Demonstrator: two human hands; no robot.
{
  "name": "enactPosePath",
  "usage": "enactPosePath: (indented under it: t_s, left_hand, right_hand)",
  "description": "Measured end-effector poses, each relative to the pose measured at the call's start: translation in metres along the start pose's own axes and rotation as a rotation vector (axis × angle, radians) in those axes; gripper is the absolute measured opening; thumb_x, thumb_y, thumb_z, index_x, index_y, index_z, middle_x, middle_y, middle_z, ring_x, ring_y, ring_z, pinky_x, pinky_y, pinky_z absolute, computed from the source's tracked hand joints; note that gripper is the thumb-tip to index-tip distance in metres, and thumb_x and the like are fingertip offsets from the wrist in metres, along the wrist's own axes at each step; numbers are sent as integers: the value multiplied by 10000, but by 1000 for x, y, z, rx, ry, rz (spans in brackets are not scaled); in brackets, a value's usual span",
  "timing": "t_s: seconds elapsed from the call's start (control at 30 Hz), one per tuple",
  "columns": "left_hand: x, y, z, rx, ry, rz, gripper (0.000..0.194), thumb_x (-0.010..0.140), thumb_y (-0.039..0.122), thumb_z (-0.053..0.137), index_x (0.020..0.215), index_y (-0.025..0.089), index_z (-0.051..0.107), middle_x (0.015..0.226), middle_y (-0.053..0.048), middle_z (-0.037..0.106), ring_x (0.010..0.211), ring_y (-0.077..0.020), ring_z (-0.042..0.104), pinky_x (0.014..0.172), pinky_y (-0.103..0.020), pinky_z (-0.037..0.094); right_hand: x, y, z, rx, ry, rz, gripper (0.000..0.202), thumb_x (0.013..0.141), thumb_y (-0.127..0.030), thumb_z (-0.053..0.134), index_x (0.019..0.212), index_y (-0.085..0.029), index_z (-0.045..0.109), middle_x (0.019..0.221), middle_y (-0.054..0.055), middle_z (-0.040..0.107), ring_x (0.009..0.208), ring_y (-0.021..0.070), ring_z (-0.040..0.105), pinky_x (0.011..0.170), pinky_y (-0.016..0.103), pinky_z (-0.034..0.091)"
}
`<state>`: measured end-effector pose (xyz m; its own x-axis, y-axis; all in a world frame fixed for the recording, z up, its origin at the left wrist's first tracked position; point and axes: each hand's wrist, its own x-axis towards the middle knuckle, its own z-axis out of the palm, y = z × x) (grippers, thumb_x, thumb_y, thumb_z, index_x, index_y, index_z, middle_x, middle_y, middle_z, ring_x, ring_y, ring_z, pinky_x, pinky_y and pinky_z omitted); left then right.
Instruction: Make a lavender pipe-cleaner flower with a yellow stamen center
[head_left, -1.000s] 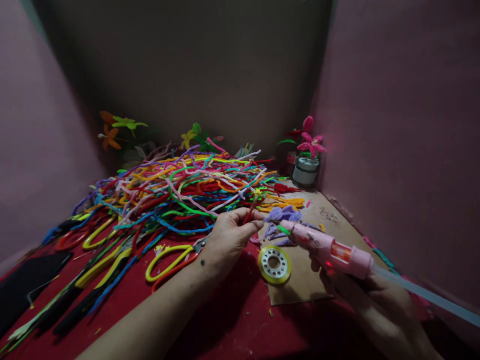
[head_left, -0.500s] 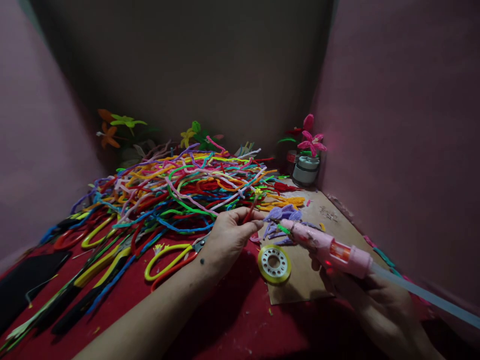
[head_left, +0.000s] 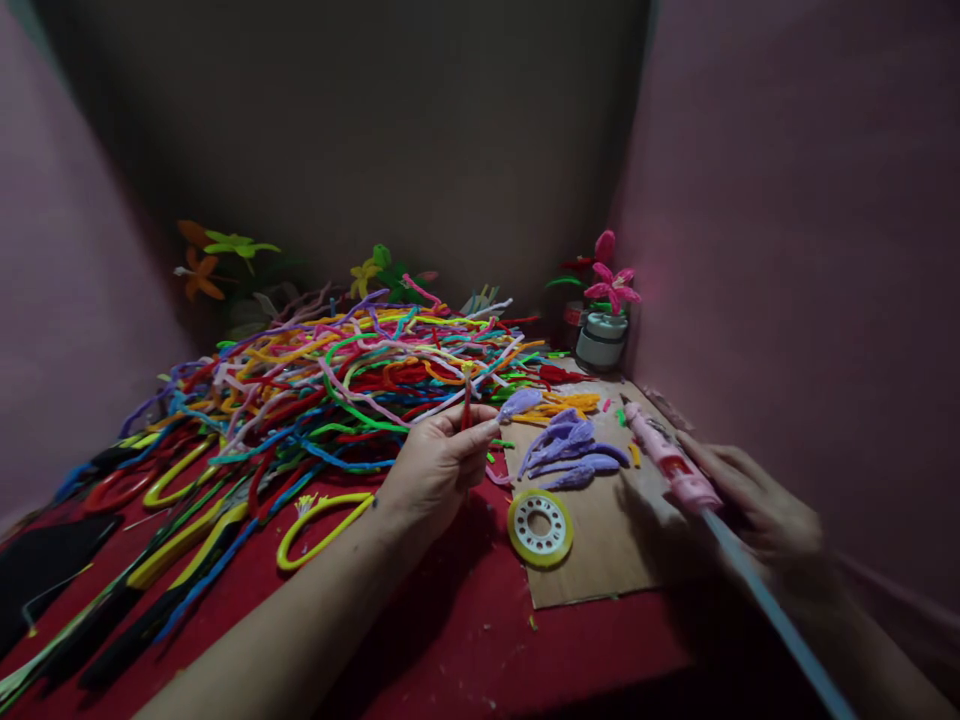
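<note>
My left hand (head_left: pixel 435 455) pinches a thin dark red stem (head_left: pixel 467 405) with a yellow tip, held upright. From the same fingertips a purple pipe-cleaner petal (head_left: pixel 519 404) points to the right. My right hand (head_left: pixel 761 510) is closed around a pink hot glue gun (head_left: pixel 667 455), its nozzle aimed up and left over the cardboard, and a long clear glue stick (head_left: pixel 765 590) sticks out of its back. More purple petals (head_left: pixel 566 450) lie on the cardboard (head_left: pixel 592 575) between my hands. Below them is a yellow roll of tape (head_left: pixel 540 528).
A big heap of coloured pipe cleaners (head_left: pixel 360 370) fills the back. Yellow-handled scissors (head_left: pixel 322 535) and pliers (head_left: pixel 187 545) lie left on the red cloth (head_left: pixel 450 660). A pink flower in a grey pot (head_left: pixel 602 340) stands by the right wall; orange petals (head_left: pixel 566 405) lie near it.
The glue gun has moved away from my left hand, to the right, and its nozzle now tilts further upward. My left hand has shifted slightly left with the red stem, and the purple petal shows clearly at its fingertips.
</note>
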<state>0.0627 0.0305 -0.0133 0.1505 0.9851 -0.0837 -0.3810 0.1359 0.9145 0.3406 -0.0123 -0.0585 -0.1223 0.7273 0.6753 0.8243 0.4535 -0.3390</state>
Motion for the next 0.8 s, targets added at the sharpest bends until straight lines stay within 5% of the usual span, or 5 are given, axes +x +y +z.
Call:
enactPosePath:
  t_s: [0.17, 0.43, 0.63, 0.73, 0.8]
  left_hand:
    - [-1, 1, 1, 4, -8, 6, 158, 654, 185, 676, 747, 142, 555, 451, 94, 324, 362, -4, 210, 380, -170, 133]
    - [0, -1, -2, -5, -35, -28, 150, 656, 179, 673, 745, 143, 558, 461, 92, 340, 350, 3, 205, 367, -165, 141]
    - [-2, -2, 1, -25, -93, -40, 150, 663, 186, 675, 750, 134, 564, 483, 80, 370, 356, 7, 209, 356, -155, 127]
    - [-6, -1, 4, -32, -127, -71, 147, 663, 189, 679, 750, 138, 573, 496, 76, 385, 355, 10, 214, 354, -154, 126]
    - [-10, -1, 7, -33, -157, -95, 136, 671, 193, 676, 750, 142, 578, 499, 75, 391, 354, 11, 221, 355, -153, 120]
  right_hand:
    - [16, 38, -1, -306, -159, -127, 484, 793, -199, 436, 1274, -150, 432, 1008, 146, 568, 920, 291, 564, 693, 389, 503]
    - [17, 45, 8, -490, -328, -87, 464, 718, -150, 437, 1176, -101, 501, 996, 142, 563, 890, 266, 540, 683, 371, 500]
    - [26, 33, -1, -239, -180, -83, 410, 715, -166, 444, 1108, -142, 561, 1006, 144, 570, 936, 287, 516, 807, 457, 449]
    - [30, -5, -3, 119, -9, 133, 225, 767, -245, 499, 943, -208, 634, 958, 120, 606, 888, 262, 553, 770, 432, 460]
    - [32, -37, 4, 519, -132, 367, 196, 762, -291, 564, 922, -215, 648, 903, 86, 637, 780, 213, 589, 667, 368, 491]
